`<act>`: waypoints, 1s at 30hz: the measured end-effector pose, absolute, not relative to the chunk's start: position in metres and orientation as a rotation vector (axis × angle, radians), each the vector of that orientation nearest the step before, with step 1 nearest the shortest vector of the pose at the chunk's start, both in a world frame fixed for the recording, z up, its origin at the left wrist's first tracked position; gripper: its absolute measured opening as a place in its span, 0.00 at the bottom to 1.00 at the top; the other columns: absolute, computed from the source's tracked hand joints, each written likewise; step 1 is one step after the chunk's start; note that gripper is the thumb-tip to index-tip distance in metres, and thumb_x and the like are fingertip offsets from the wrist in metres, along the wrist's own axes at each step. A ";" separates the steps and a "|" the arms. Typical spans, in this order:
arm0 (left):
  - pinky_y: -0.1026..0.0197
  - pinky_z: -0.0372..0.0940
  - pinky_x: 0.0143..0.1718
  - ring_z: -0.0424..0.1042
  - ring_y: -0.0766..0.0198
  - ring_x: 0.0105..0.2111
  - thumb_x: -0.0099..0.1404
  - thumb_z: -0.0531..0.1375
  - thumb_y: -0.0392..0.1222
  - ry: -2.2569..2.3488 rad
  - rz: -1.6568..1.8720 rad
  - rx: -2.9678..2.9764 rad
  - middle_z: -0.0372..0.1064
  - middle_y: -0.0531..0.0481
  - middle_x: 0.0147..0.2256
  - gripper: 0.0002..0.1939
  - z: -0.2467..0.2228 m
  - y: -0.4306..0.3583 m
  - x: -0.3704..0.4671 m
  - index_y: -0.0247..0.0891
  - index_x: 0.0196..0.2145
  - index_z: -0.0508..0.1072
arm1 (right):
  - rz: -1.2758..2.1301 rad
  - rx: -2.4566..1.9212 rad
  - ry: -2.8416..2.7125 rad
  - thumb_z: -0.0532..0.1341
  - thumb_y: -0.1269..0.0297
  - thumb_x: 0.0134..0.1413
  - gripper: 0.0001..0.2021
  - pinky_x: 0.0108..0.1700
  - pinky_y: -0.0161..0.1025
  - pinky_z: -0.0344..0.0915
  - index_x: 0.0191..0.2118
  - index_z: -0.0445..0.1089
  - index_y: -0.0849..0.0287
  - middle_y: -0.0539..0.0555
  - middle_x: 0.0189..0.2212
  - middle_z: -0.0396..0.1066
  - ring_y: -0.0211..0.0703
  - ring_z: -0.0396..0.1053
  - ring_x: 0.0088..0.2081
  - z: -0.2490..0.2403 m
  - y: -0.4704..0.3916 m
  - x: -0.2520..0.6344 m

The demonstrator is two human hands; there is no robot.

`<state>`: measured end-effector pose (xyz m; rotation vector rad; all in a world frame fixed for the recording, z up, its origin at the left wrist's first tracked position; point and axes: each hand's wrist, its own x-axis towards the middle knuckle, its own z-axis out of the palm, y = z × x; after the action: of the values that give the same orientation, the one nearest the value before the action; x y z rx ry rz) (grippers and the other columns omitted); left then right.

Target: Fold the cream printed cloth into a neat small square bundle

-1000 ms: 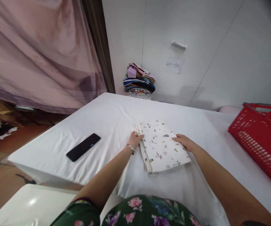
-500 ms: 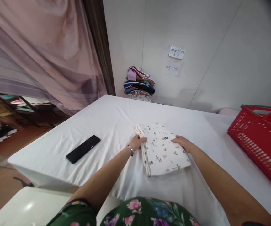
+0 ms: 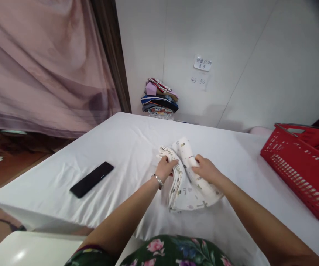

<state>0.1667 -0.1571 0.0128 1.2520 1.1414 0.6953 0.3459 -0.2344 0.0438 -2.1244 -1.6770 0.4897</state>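
A white cloth with small printed figures (image 3: 185, 197) lies in layers on the white-covered table, near its front edge. My left hand (image 3: 165, 168) grips the stacked layers at the cloth's left edge, thumb on top. On the right side, my right hand (image 3: 207, 169) is closed on the cloth and lifts that part into a bulging fold. Between the hands the fabric dips into a crease. The lower edge spreads out on the table, and the fingers beneath the cloth are partly hidden.
A black phone (image 3: 92, 179) lies on the table (image 3: 131, 147) to the left. A red plastic basket (image 3: 300, 173) stands at the right. Behind the far edge is a pile of folded clothes (image 3: 159, 98) by the wall. A white seat-like surface (image 3: 34, 247) is at lower left.
The cloth was lying flat; its right part is now raised and bent toward the left. My right hand has moved left, closer to my left hand, which keeps its hold.
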 end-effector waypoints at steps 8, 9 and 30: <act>0.66 0.63 0.19 0.67 0.68 0.23 0.48 0.64 0.51 1.006 0.746 1.181 0.64 0.55 0.26 0.20 0.029 -0.188 0.175 0.38 0.32 0.61 | 0.486 -2.046 -1.769 0.56 0.52 0.51 0.18 0.30 0.35 0.52 0.44 0.60 0.57 0.52 0.32 0.69 0.44 0.65 0.32 0.060 -0.269 0.316; 0.67 0.63 0.19 0.66 0.68 0.22 0.48 0.64 0.51 0.993 0.739 1.163 0.63 0.56 0.25 0.20 0.031 -0.191 0.174 0.38 0.32 0.61 | 0.523 -2.035 -1.754 0.57 0.46 0.49 0.24 0.31 0.36 0.54 0.48 0.59 0.57 0.54 0.35 0.69 0.46 0.66 0.34 0.061 -0.272 0.316; 0.57 0.70 0.33 0.73 0.54 0.37 0.38 0.69 0.51 0.773 0.734 1.113 0.71 0.47 0.37 0.37 0.039 -0.220 0.199 0.40 0.47 0.65 | 0.396 -1.985 -1.791 0.58 0.53 0.46 0.27 0.42 0.41 0.65 0.54 0.57 0.50 0.52 0.47 0.69 0.50 0.68 0.45 0.079 -0.294 0.335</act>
<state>0.1991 -0.2198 0.0391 1.1127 0.7726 0.7338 0.3353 -0.2945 0.0789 -1.9854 -1.7911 0.3963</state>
